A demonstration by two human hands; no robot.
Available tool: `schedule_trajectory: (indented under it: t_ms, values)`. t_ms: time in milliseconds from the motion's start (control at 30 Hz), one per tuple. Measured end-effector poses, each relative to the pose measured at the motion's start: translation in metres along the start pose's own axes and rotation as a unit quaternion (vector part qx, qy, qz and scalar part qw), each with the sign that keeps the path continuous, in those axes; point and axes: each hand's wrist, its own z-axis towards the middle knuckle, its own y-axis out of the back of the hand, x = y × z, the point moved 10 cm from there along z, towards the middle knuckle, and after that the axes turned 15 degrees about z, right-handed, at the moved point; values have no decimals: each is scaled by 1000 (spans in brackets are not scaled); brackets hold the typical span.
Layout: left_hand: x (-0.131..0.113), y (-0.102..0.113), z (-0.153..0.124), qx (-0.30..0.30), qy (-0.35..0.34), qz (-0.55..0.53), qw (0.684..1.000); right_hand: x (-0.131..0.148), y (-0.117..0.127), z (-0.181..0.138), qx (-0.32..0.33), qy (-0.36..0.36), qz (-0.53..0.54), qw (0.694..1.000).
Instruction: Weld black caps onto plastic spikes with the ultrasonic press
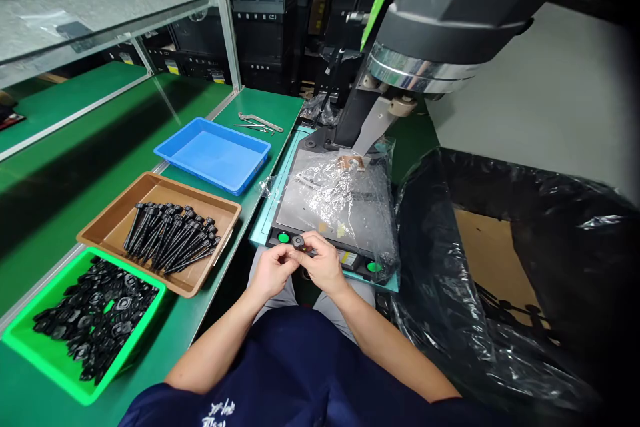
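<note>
Both hands meet in front of the machine's near edge, above my lap. A small round black plastic part (299, 242) shows its top between the fingertips; its lower portion is hidden by the fingers. My right hand (324, 265) grips it from the right, thumb and index finger closed around it. From the other side, my left hand (271, 272) is closed with its fingertips pressed against the part. Just beyond lies the metal plate of the press-like machine (320, 203), covered with clear plastic film (330, 180). A green button (284, 238) sits beside the fingers.
On the green bench at left are a green bin (47, 363) of black plastic pieces, a brown tray (107, 230) with long black stemmed parts (170, 237), a blue tray (213, 153) and a wrench (263, 122). The machine's metal horn (374, 125) overhangs the plate. A black-lined box (430, 213) stands right.
</note>
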Motion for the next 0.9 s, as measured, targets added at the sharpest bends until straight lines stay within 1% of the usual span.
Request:
schedule_trajectory:
  t_ms: [133,267,333,400,433,467,533,567,600,633,667,700,733,767,800,833,900]
  values:
    - [1,3,0,-6,-7,18,1000,3,-1,0,-16,29,-40,999]
    - [-2,6,-1,-13,-25,31,999,6,-6,5,-23,46,-45,998]
    - [-5,10,-4,-15,-32,48,998,2,-11,9,-11,30,-43,999]
    - [-8,22,-9,-19,-28,84,996,-8,-17,10,13,-4,-27,1000]
    - [-9,34,-13,-27,-22,112,993,-14,-19,8,26,-24,-9,999]
    - [-11,50,-17,-44,-15,147,988,-21,-19,6,35,-45,14,998]
    - [-17,96,-26,-96,6,238,967,-35,-15,0,42,-85,62,994]
    - [-19,123,-32,-127,22,294,947,-41,-13,-4,45,-102,79,991]
    - [-20,152,-38,-154,46,355,921,-46,-10,-8,50,-116,90,988]
    - [-20,181,-44,-182,82,422,884,-49,-7,-12,56,-126,95,986]
    - [-18,208,-50,-204,124,489,839,-50,-4,-15,64,-132,97,984]
    - [-13,231,-55,-205,169,545,796,-50,-2,-18,72,-134,97,984]
    - [-6,248,-58,-193,212,581,762,-48,1,-21,79,-135,98,983]
    - [2,260,-59,-177,244,600,741,-46,4,-24,82,-134,98,983]
    - [9,268,-59,-161,266,607,731,-43,8,-26,83,-133,98,983]
    - [15,270,-57,-149,278,606,730,-40,12,-29,80,-131,95,984]
    - [21,268,-53,-143,281,597,738,-33,26,-36,67,-125,84,986]
